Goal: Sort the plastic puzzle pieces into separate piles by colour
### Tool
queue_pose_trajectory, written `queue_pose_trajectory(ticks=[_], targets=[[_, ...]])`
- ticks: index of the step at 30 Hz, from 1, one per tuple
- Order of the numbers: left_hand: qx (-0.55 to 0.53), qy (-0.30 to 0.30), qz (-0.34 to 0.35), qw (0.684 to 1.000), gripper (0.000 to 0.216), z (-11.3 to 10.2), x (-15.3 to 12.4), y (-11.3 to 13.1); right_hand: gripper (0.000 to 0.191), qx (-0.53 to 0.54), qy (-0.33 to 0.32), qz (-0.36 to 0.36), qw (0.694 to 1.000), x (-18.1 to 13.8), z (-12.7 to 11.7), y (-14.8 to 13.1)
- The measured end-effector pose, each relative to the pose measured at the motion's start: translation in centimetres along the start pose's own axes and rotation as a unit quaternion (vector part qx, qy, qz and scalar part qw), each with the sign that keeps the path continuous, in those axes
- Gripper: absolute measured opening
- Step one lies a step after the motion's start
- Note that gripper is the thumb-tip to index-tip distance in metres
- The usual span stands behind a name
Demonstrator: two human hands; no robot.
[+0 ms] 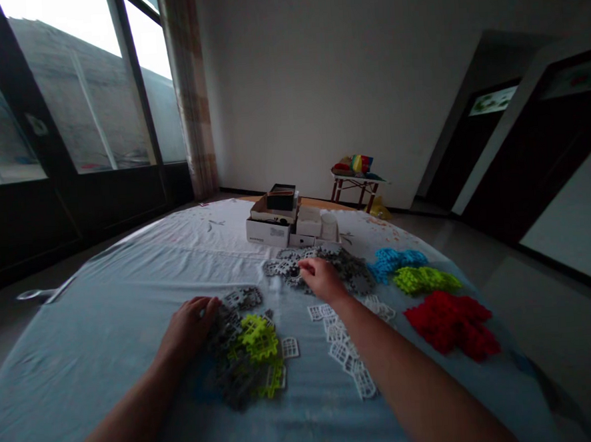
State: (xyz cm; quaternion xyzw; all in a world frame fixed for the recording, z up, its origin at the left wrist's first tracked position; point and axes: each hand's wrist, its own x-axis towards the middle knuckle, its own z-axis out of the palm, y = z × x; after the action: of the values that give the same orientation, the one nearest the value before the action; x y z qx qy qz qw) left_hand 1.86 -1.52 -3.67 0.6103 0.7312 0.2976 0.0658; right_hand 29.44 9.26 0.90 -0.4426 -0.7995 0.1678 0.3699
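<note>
My right hand (323,279) is over the near side of a heap of grey plastic building pieces (351,271), fingertips pinched together. Whatever is in that pinch is hidden or too small to make out. On the left, my left hand (192,322) rests at the edge of a mixed pile, its fingers loosely bent and a little apart, touching or close to dark grey pieces (227,328). Lime-green pieces (259,336) lie on top of this pile. One white window-frame piece (290,347) sits just right of it. More white window-frame pieces (339,352) spread beside my right forearm.
Blue pieces (395,260), lime-green pieces (426,280) and red pieces (452,325) form separate heaps on the right. Open boxes (269,230) and white containers (309,221) stand behind the grey heap. A pale cloth (107,332) covers the table.
</note>
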Motion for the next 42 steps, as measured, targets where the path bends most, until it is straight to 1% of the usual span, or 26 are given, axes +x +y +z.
queue_pose_trajectory(ticks=[3,5,6,11,14,17,19,21,24,27,32,36,39,42], targets=[[-0.008,0.003,-0.007,1.000,0.050,-0.2,-0.2,0.3,0.024,-0.001,-0.135,-0.084,0.987,-2.0,1.2,-2.0],[-0.015,0.003,-0.010,1.000,0.050,-0.4,-0.3,0.3,0.026,-0.016,-0.196,-0.109,0.974,-3.0,2.0,-2.8],[-0.019,0.003,-0.009,1.000,0.050,-0.4,-0.3,0.3,0.027,-0.024,-0.213,-0.116,0.970,-3.4,2.3,-3.0],[-0.016,0.001,-0.012,1.000,0.050,-0.3,-0.3,0.2,0.033,-0.074,-0.235,-0.148,0.958,-3.9,3.9,-3.4],[-0.015,0.007,-0.018,1.000,0.050,-0.3,-0.3,0.3,0.037,-0.099,-0.261,-0.144,0.949,-3.7,4.3,-3.7],[-0.015,0.009,-0.017,1.000,0.049,-0.4,-0.4,0.5,0.030,-0.099,-0.280,-0.128,0.946,-3.6,4.2,-4.0],[-0.016,0.007,-0.014,1.000,0.049,-0.5,-0.5,0.6,0.026,-0.072,-0.288,-0.113,0.948,-3.6,3.8,-4.0],[-0.017,0.006,-0.014,1.000,0.050,-0.6,-0.5,0.6,0.022,-0.017,-0.290,-0.088,0.953,-3.6,3.3,-3.8],[-0.019,0.006,-0.014,1.000,0.050,-0.4,-0.4,0.4,0.015,0.078,-0.275,-0.044,0.957,-3.8,2.6,-3.5],[-0.024,0.007,-0.016,1.000,0.050,-0.3,-0.3,0.3,0.013,0.133,-0.254,-0.028,0.958,-4.2,2.0,-3.5],[-0.023,0.007,-0.015,1.000,0.050,-0.5,-0.4,0.4,0.015,0.179,-0.224,-0.016,0.958,-4.6,1.6,-4.0],[-0.026,0.010,-0.018,0.999,0.049,-0.6,-0.6,0.5,0.017,0.220,-0.172,-0.009,0.960,-4.4,1.3,-4.1],[-0.026,0.014,-0.013,1.000,0.048,-0.5,-0.6,0.4,0.016,0.225,-0.134,-0.001,0.965,-4.0,1.0,-3.6],[-0.027,0.015,-0.012,0.999,0.047,-0.6,-0.5,0.5,0.017,0.210,-0.103,0.024,0.972,-3.2,0.5,-2.7]])
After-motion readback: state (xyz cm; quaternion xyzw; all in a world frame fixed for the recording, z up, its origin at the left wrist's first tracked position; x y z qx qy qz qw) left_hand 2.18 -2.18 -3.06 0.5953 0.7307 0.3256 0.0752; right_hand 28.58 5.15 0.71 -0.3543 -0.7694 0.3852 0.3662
